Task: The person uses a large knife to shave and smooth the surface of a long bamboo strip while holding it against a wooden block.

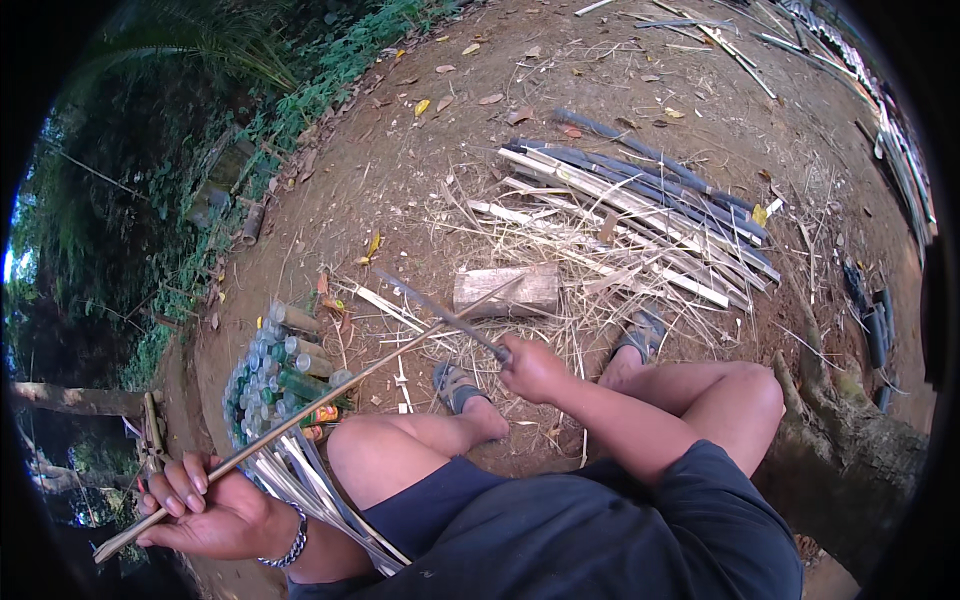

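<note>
My left hand (215,505), with a chain bracelet at the wrist, is closed around the near end of a long thin bamboo stick (330,388). The stick slants up to the right, and its far end lies over a short wood block (525,292) on the ground. In my right hand (535,370) is the handle of a long narrow knife (415,297). Its dark blade points up and left and crosses the stick in front of the block. Whether the edge touches the stick, I cannot tell.
Split bamboo lengths (640,205) lie piled beyond the block amid shavings. Many clear and green bottles (275,365) are stacked at left, with pale strips (300,475) beside my left leg. A tree trunk with roots (840,440) stands at right. Plants (325,65) border the far left.
</note>
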Available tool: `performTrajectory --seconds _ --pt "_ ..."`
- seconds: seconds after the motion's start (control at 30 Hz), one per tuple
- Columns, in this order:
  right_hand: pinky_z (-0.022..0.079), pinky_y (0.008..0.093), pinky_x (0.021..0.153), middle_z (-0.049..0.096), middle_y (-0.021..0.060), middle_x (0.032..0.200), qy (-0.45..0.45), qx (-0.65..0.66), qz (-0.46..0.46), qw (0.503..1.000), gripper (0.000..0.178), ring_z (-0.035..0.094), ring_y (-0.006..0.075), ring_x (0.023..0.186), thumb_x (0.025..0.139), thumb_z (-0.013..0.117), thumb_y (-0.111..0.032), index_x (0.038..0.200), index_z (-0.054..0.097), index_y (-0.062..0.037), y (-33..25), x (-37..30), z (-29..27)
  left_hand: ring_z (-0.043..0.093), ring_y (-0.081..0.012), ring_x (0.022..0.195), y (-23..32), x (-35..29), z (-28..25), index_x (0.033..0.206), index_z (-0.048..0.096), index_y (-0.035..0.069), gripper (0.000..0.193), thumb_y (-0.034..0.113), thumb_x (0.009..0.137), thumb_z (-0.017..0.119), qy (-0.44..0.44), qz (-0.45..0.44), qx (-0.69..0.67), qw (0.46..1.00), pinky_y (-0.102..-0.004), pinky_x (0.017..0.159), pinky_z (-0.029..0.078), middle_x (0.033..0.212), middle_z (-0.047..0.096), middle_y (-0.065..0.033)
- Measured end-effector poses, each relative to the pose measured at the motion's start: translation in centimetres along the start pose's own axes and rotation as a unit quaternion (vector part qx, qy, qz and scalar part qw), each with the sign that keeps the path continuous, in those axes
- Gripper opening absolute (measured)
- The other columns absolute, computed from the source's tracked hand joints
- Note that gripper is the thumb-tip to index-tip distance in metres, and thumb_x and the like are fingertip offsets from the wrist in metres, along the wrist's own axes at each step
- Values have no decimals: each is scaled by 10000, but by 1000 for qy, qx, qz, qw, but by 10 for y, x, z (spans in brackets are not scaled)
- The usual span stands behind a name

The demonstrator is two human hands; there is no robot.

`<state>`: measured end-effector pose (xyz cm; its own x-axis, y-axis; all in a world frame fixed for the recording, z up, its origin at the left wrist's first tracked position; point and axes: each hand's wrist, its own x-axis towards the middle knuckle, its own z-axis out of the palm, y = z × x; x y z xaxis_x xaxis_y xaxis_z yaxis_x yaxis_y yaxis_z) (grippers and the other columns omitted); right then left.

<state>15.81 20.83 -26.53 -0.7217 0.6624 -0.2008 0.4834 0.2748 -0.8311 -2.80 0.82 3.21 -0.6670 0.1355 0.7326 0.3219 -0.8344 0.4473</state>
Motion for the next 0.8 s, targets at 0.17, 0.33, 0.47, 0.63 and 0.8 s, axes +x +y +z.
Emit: performTrajectory --seconds 0.17,0.33,0.47,0.63,0.8 --pt "496 476 839 646 233 986 -3 -67 163 984 304 625 387 947 799 602 -173 1074 563 -50 115 35 -23 384 -53 507 -9 14 -18 876 516 63 364 417 919 592 -39 -11 -22 999 -215 509 363 630 428 34" --pt "494 461 852 652 217 992 -57 -33 65 996 307 626 383 957 808 604 -201 1077 562 -58 15 37 -19 411 -81 548 -13 33 -28 873 525 55 322 350 889 653 -37 -34 -33 998 -231 557 388 635 437 19" --pt "495 450 859 657 216 1002 14 -40 229 972 310 633 371 966 816 602 -202 1086 571 -53 146 58 6 414 -84 548 -25 50 -44 851 530 47 334 356 886 651 -32 -60 -52 996 -226 544 387 630 429 16" --pt "531 421 744 682 217 905 -44 -62 265 961 330 677 336 838 823 625 -229 1059 616 2 197 66 -29 428 -97 558 -33 57 -63 875 537 24 463 485 902 571 -35 -70 -61 995 -235 535 380 658 423 3" --pt "492 352 526 573 80 684 2 293 251 923 293 575 189 579 883 633 -237 1032 536 -5 159 53 -1 424 -126 571 -37 70 -102 983 551 2 615 607 884 505 -101 -55 -31 993 -274 552 370 761 419 -39"
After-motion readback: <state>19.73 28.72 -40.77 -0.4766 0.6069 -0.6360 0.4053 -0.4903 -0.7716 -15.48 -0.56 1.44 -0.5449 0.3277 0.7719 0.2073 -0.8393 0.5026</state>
